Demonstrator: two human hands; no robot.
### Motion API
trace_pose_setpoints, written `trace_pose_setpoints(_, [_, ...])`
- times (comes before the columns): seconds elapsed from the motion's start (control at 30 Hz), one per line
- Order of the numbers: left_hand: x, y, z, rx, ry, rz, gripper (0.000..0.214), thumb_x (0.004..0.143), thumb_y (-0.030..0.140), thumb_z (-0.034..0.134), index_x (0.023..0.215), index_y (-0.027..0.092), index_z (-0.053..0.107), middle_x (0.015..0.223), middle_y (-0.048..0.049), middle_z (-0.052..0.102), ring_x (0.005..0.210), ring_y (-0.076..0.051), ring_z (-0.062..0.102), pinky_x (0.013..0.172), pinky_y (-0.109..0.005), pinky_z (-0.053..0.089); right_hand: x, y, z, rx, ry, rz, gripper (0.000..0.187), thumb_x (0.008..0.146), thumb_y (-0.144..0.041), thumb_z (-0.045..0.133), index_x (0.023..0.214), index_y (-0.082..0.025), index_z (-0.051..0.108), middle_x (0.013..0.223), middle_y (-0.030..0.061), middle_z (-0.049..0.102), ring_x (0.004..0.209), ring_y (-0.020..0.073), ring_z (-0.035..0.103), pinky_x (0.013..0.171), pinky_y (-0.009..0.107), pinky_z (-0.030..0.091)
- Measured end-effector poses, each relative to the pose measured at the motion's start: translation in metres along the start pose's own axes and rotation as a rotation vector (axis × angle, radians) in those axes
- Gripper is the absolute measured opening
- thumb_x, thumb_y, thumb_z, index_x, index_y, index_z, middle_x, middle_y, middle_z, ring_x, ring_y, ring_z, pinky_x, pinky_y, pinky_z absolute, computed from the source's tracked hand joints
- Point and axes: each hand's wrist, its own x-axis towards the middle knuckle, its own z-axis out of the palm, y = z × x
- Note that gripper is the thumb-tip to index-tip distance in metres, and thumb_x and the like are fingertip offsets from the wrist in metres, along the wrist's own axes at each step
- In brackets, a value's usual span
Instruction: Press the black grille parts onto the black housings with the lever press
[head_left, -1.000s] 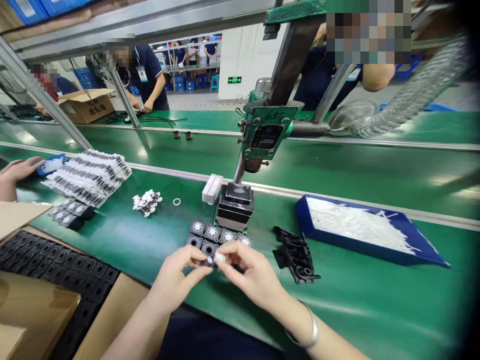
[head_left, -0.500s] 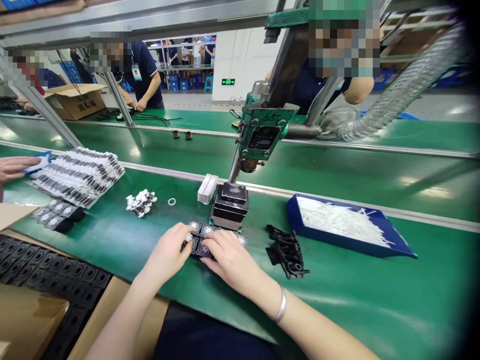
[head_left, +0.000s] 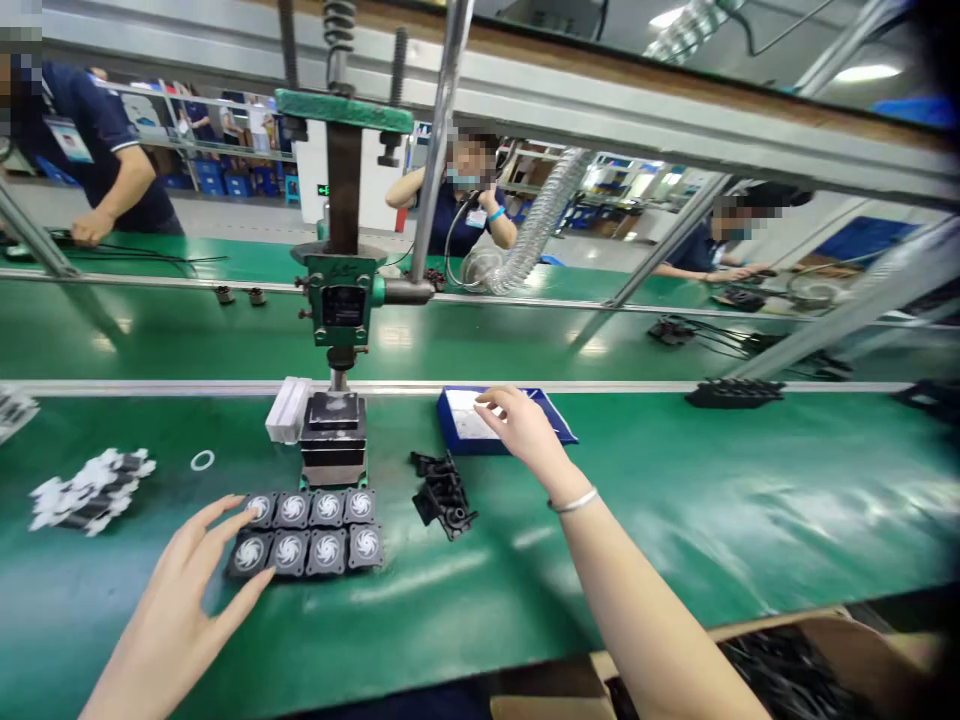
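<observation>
Small black square fans (head_left: 328, 508) with white swirled fronts lie in two rows on the green bench. My left hand (head_left: 176, 585) is at their left end, fingers spread, with the fingertips touching or right beside the end fans. Over the blue tray (head_left: 450, 432) of white strips (head_left: 474, 424) hovers my right hand (head_left: 529, 432), fingers bent and slightly apart, nothing visible in them. A pile of black moulded parts (head_left: 444, 497) lies between the fans and the tray. Just behind the fans is a black stepped block (head_left: 335, 428), under a green press (head_left: 343, 300).
White-and-black parts (head_left: 94, 490) and a white ring (head_left: 202, 460) lie to the left. Beside the block stands a clear plastic piece (head_left: 289, 410). A metal rail (head_left: 405, 385) runs behind. Co-workers sit across the bench; a box of black parts (head_left: 802, 665) is lower right.
My right hand has left the fans and moved right to the tray. My left hand has opened out at the fans' left end, and a white piece near it is gone. The view has turned right.
</observation>
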Motion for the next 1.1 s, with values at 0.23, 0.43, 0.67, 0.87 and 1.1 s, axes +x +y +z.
trace_pose_setpoints(0.23, [-0.008, 0.019, 0.019, 0.003, -0.041, 0.12, 0.043, 0.093, 0.044, 0.057, 0.134, 0.031, 0.052, 0.146, -0.0088, 0.048, 0.128, -0.031, 0.055, 0.1, -0.047, 0.054, 0.004, 0.115, -0.032, -0.054, 0.211, 0.54, 0.027, 0.094, -0.034, 0.059, 0.107, -0.011, 0.065, 0.113, 0.0165, 0.066, 0.111, 0.0287, 0.061, 0.1, 0.05, 0.045])
trace_pose_setpoints(0.43, [-0.007, 0.04, 0.025, 0.024, -0.042, 0.206, 0.041, 0.094, 0.037, 0.058, 0.133, 0.029, 0.054, 0.143, -0.0099, 0.052, 0.128, -0.029, 0.056, 0.098, -0.043, 0.057, -0.017, 0.152, -0.02, 0.191, 0.107, 0.686, 0.037, 0.098, -0.047, 0.056, 0.098, -0.012, 0.066, 0.094, 0.003, 0.068, 0.085, 0.0169, 0.067, 0.079, 0.034, 0.056])
trace_pose_setpoints(0.67, [0.007, 0.094, 0.045, -0.092, -0.118, 0.337, 0.038, 0.094, 0.029, 0.059, 0.132, 0.027, 0.055, 0.141, -0.0108, 0.056, 0.133, -0.026, 0.053, 0.105, -0.038, 0.053, -0.02, 0.137, 0.002, 0.271, 0.149, 0.671, 0.038, 0.097, -0.049, 0.057, 0.101, -0.012, 0.067, 0.099, 0.0046, 0.069, 0.09, 0.0184, 0.067, 0.084, 0.037, 0.055])
trace_pose_setpoints(0.87, [0.01, 0.095, 0.047, -0.075, -0.139, 0.377, 0.041, 0.093, 0.028, 0.061, 0.133, 0.027, 0.055, 0.143, -0.0106, 0.056, 0.132, -0.027, 0.055, 0.104, -0.038, 0.054, -0.007, 0.106, 0.03, 0.274, 0.087, 0.595, 0.037, 0.099, -0.048, 0.054, 0.105, -0.014, 0.067, 0.105, 0.0062, 0.07, 0.098, 0.0192, 0.067, 0.092, 0.041, 0.053])
trace_pose_setpoints(1.1, [0.023, 0.066, 0.029, -0.059, -0.068, 0.188, 0.038, 0.094, 0.034, 0.057, 0.132, 0.03, 0.056, 0.143, -0.0094, 0.055, 0.129, -0.029, 0.058, 0.101, -0.042, 0.056, -0.001, 0.085, 0.042, 0.196, 0.031, 0.458, 0.034, 0.101, -0.043, 0.049, 0.109, -0.014, 0.066, 0.106, 0.0098, 0.07, 0.096, 0.0206, 0.067, 0.089, 0.04, 0.053])
